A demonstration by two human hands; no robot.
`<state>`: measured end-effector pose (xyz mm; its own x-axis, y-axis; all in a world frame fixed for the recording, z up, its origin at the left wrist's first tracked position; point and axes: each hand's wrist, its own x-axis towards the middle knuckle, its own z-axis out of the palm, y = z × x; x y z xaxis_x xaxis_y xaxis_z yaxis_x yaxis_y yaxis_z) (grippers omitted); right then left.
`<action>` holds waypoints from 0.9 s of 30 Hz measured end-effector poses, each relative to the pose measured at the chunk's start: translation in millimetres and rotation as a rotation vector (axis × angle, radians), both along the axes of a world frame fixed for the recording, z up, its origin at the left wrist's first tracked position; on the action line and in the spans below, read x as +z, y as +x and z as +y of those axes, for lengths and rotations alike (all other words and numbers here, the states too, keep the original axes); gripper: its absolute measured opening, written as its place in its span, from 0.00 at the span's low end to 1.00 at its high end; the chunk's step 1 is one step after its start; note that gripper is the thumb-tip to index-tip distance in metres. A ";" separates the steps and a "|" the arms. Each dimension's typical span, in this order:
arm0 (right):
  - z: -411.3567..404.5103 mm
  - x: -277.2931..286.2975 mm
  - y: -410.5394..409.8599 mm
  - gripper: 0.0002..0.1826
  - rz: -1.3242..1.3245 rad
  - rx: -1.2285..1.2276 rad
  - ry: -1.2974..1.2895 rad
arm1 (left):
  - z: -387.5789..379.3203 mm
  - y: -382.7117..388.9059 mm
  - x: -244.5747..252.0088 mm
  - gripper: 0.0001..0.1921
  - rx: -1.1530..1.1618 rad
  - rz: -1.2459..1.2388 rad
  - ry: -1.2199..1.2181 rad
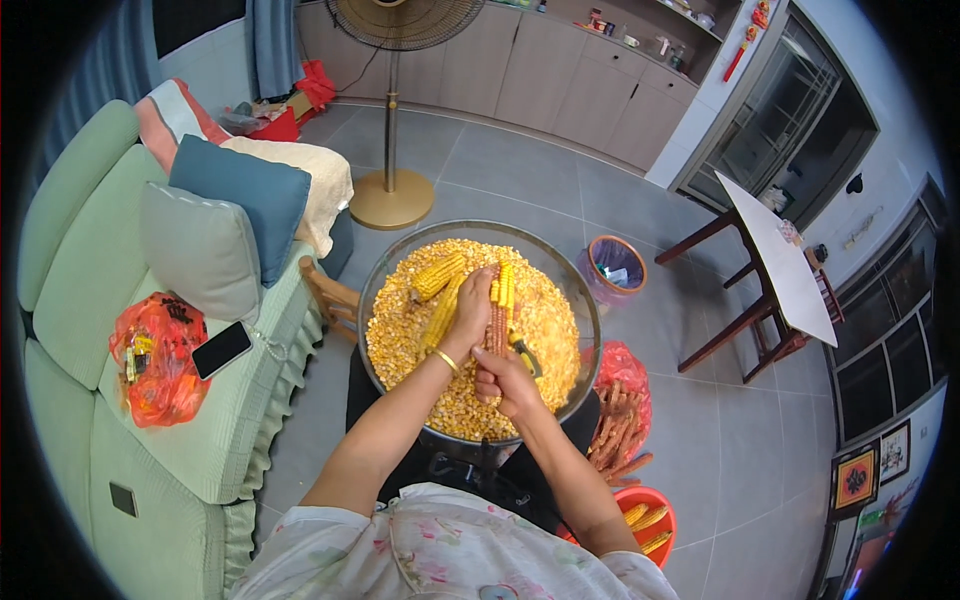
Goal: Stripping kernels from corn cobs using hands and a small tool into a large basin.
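A round metal basin (592, 330) full of loose corn kernels (405, 345) rests at the person's lap. Over its middle, my right hand (510, 379) grips the lower end of a partly stripped corn cob (496, 330). Bare reddish cob shows along most of its length, with yellow kernels at the far end. My left hand (474, 307) lies against the cob's left side, its fingers towards the kernels. Two whole ears of corn, one farther off (438, 276) and one beside my left hand (442, 313), lie on the kernels. A yellow and dark hand tool (527, 356) lies right of the cob.
A red bag of stripped cobs (622, 420) and a red tub (664, 499) with ears of corn stand at the right. Behind them is a lined wastebasket (616, 266). A green sofa (247, 442) flanks the left, a pedestal fan (391, 199) stands ahead.
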<state>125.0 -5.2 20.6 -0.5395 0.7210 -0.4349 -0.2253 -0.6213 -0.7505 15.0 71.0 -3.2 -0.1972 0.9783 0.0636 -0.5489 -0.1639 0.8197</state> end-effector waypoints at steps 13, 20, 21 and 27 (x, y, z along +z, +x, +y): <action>4.4 -3.1 1.5 0.14 -0.063 -0.011 0.034 | -6.6 -4.8 -1.5 0.27 0.039 0.390 -0.111; 6.2 -7.6 3.8 0.12 -0.053 0.000 -0.011 | -1.5 -4.7 -20.8 0.15 0.013 0.314 -0.067; 6.4 -7.9 5.0 0.12 -0.048 0.016 -0.002 | -0.9 -7.1 -20.3 0.13 -0.103 0.137 -0.121; 7.4 -11.3 16.4 0.12 -0.071 0.093 -0.073 | -2.9 -22.6 -23.1 0.10 -0.230 -0.081 -0.079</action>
<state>141.3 2.2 9.3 -0.5688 0.6339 -0.5241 -0.1118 -0.6909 -0.7143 -7.6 68.1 -26.2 0.0295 0.9993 -0.0218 -0.6284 0.0355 0.7771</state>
